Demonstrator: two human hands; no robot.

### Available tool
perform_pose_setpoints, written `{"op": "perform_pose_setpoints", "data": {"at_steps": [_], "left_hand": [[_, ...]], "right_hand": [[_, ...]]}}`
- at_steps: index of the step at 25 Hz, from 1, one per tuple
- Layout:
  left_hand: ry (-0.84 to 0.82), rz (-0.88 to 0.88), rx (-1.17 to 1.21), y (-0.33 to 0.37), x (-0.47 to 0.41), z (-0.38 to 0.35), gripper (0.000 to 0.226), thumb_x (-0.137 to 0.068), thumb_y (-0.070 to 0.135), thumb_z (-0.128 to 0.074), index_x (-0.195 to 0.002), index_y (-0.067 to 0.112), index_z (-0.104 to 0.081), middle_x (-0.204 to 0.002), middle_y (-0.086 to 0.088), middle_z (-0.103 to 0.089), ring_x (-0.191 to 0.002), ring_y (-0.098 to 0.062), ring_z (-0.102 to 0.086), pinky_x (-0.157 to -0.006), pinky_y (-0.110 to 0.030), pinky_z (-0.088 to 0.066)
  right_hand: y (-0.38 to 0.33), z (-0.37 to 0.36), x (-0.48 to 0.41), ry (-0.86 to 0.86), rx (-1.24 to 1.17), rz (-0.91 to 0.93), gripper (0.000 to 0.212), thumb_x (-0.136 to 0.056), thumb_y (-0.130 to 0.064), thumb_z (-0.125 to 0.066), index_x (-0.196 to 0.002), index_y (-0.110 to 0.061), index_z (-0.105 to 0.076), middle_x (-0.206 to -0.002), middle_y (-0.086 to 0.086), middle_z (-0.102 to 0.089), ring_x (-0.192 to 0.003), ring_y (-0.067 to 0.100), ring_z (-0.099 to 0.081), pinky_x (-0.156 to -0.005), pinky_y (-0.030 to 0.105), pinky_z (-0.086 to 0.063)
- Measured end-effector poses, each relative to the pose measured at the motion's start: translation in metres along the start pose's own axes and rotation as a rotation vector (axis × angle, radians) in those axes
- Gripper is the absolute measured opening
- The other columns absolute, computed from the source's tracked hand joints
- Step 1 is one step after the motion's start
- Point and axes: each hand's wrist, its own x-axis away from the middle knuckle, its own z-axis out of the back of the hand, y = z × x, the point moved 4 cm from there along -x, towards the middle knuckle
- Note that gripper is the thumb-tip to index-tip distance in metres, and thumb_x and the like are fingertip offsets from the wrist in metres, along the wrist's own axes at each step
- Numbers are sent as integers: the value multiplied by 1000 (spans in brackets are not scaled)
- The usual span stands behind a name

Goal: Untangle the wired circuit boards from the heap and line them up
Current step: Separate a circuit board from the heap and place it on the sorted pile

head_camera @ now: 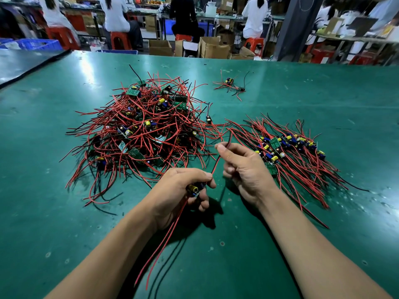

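While a small green circuit board with a yellow capacitor [194, 189] is gripped in the curled fingers of the left hand [179, 190], its thin red wire [215, 167] is pinched by the right hand [244, 165] toward the near edge of the green tabletop [64, 223]. A straightened row of wired boards [287, 152] is laid toward the right edge; the large red-wired tangled heap [138, 130] mid-table is judged mostly unsorted.

Single head-worn wide-angle view, looking forward and down, close over green table [280, 244]; workshop behind.
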Motion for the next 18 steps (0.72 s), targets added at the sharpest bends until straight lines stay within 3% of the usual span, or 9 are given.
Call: {"op": "perform_pose_setpoints", "data": {"at_steps": [5,9,13,16,18], "left_hand": [[-48,7,-28,0,2,-3,22,-89,11,-60,-70,6,-70,-53,-9,-50,-46,-22,-51,-45,-23,-44],[-61,-4,-35,0,1,-4,22,-90,10,-60,-71,7,-71,-53,-8,-52,-47,-22,-52,-46,-23,-45],[-30,-4,-2,-1,-1,-3,24,-91,9,-58,-70,5,-70,-53,-10,-51,-47,-23,-53,-47,-23,-46],[16,3,59,-2,-3,1,24,-92,11,-56,-73,3,-66,-53,-9,-49,-45,-23,-52,-45,-24,-43],[21,34,104,-1,-4,3,22,-91,15,-54,-73,5,-61,-52,-5,-45,-42,-20,-48,-41,-23,-39]], "right_hand": [[-5,7,-5,151,-188,63,15,-75,-10,-75,-74,-16,-61,-61,-9,-59,-39,3,-35,-38,15,-29],[-5,7,-5,200,-292,-57,11,-89,-17,-68,-81,-14,-60,-58,-7,-50,-37,2,-35,-37,14,-29],[-4,5,-2,165,-468,-188,24,-94,-28,-63,-77,-11,-62,-60,-6,-44,-36,1,-37,-35,13,-31],[-5,3,2,78,-245,-222,28,-88,-39,-65,-80,-11,-64,-65,-5,-47,-41,2,-37,-36,13,-30],[-2,-3,7,-77,-25,-237,32,-81,-42,-67,-91,-12,-69,-69,-6,-51,-46,2,-39,-37,13,-30]]}}
